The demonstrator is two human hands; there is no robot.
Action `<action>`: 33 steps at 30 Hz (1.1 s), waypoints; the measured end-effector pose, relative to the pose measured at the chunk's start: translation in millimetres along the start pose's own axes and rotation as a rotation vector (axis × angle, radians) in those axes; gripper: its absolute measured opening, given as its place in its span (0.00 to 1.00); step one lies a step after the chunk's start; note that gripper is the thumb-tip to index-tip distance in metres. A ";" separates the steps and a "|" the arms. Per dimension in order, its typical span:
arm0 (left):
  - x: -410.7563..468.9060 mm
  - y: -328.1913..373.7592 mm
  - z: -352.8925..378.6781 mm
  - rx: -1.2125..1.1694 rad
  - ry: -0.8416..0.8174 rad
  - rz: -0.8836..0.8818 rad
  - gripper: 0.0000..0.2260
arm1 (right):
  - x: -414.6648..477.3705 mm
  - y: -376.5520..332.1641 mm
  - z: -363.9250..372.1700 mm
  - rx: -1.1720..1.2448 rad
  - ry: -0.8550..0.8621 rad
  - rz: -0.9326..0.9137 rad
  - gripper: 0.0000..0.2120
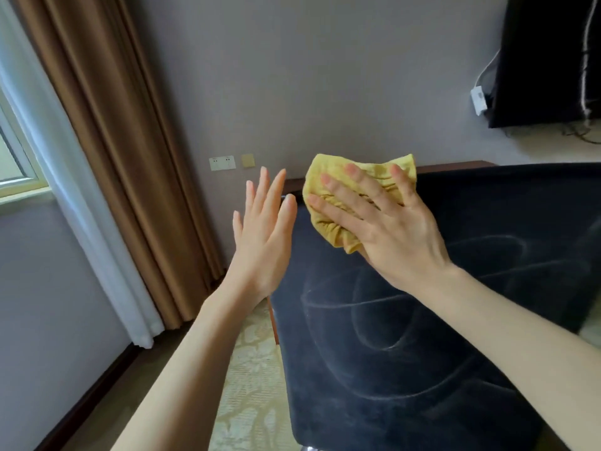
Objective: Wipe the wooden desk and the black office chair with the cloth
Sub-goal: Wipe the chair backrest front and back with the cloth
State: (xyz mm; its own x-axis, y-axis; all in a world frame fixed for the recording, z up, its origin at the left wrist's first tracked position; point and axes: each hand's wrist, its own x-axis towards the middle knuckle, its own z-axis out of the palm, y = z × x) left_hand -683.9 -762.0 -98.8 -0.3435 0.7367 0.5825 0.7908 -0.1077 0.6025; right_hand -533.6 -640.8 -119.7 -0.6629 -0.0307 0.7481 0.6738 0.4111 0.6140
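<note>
Right hand (387,229) flat, fingers spread, pressing yellow cloth (354,196) on black chair (422,353) top-left corner; left hand (263,232) open beside chair edge; best: steady pressure, overlapping passes over streaks.

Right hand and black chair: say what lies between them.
The yellow cloth, bunched under the right hand and pressed against the chair, as the head view shows.

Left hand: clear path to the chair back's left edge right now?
Probably yes. The left hand is open, holds nothing and sits right beside the left edge of the black chair back, with nothing between them. The right hand presses the yellow cloth further right, out of its way.
</note>
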 end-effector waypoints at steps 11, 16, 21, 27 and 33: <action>-3.9 10.6 23.2 0.402 0.028 0.180 0.25 | -83.6 60.4 5.2 0.244 0.047 0.758 0.29; -6.3 21.0 28.1 0.193 0.024 0.191 0.25 | -56.6 49.6 5.7 0.682 0.238 1.300 0.28; -3.1 21.3 25.3 -0.060 -0.022 0.160 0.17 | -17.9 -2.0 -0.1 0.665 0.291 1.298 0.26; 2.8 25.2 15.6 -0.202 -0.040 0.063 0.16 | 4.2 -78.2 3.3 0.508 0.164 0.891 0.26; 7.2 9.2 9.5 -0.221 0.022 0.054 0.20 | -27.1 -73.1 33.1 0.183 0.187 0.242 0.21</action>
State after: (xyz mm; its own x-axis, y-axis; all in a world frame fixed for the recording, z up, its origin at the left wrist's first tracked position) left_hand -674.3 -751.3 -94.3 -0.3170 0.7115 0.6272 0.6791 -0.2913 0.6737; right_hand -575.7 -639.8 -193.2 -0.4089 -0.0722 0.9097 0.7230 0.5826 0.3712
